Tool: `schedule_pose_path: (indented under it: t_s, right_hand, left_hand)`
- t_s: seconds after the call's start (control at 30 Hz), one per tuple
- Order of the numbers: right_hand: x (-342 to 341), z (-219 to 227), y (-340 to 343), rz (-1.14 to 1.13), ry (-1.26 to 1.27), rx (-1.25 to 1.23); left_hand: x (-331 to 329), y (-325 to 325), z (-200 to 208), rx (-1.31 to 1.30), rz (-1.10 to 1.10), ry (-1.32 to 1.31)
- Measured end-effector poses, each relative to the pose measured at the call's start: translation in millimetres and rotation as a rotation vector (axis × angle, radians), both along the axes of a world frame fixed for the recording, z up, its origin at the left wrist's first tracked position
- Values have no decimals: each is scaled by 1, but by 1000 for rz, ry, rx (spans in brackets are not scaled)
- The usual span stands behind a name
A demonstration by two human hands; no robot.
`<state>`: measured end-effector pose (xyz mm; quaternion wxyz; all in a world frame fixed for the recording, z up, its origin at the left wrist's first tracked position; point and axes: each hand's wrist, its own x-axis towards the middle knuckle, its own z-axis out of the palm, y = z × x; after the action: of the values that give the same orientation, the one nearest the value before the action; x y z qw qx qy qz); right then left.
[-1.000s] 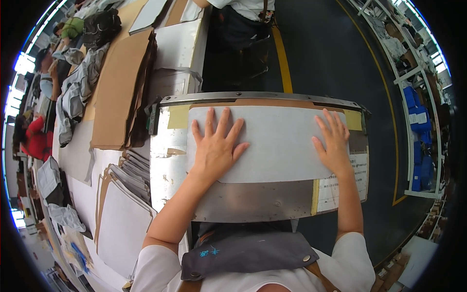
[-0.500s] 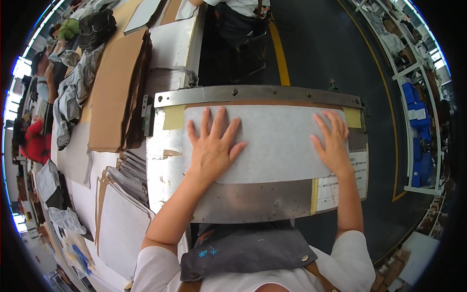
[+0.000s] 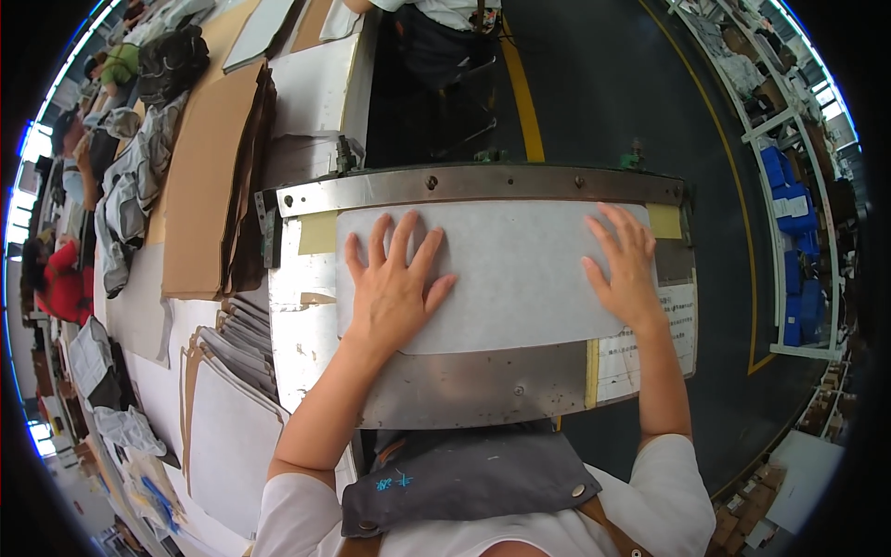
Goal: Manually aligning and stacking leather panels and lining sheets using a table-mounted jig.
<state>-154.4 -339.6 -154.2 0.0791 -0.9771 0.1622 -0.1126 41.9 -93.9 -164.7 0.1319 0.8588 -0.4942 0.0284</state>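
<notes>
Wears a dark grey apron (image 3: 464, 483) on the near side of the metal plate (image 3: 464, 385). Rests the left hand (image 3: 394, 288) palm down on the white sheet (image 3: 520, 278), above the left part of the plate, and the right hand (image 3: 626, 269) palm down on the sheet's right end, above the right part of the plate. Has both hands well apart, flat, with fingers spread. Has the sheet lying across the far part of the plate, long side along the metal bar (image 3: 506, 184) at the plate's far edge. Cannot tell about contact between sheet and bar.

Shows a printed paper (image 3: 682, 316) on the plate's right end, and a yellow patch (image 3: 317, 234) at its far left corner. Shows, left of the plate, a table (image 3: 162, 399) with a pile of pale sheets (image 3: 232, 455); farther, beyond the plate's left corner, a stack of brown cardboard (image 3: 209, 186), then grey cloth (image 3: 135, 200).

Shows, well beyond the plate, a co-worker (image 3: 432, 42) and, far to its right, a shelf with blue boxes (image 3: 798, 204).
</notes>
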Motion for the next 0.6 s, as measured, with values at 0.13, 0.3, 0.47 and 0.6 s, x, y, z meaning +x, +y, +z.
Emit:
schedule_pose_path:
  t_s: [0.13,0.3,0.47,0.6]
  right_hand:
    - [4,0,1,79,25,-9]
    - [-3,0,-11,95,-73,20]
    - [-8,-1,-21,-80,-222,62]
    - [-9,-1,-25,-59,-156,51]
  left_hand:
    - [8,-10,2,-54,-135,58]
    - [7,-13,4,-152,-122,67]
    - [14,-13,-3,-252,-99,5]
    - [17,-15,-7,-273,-61,3]
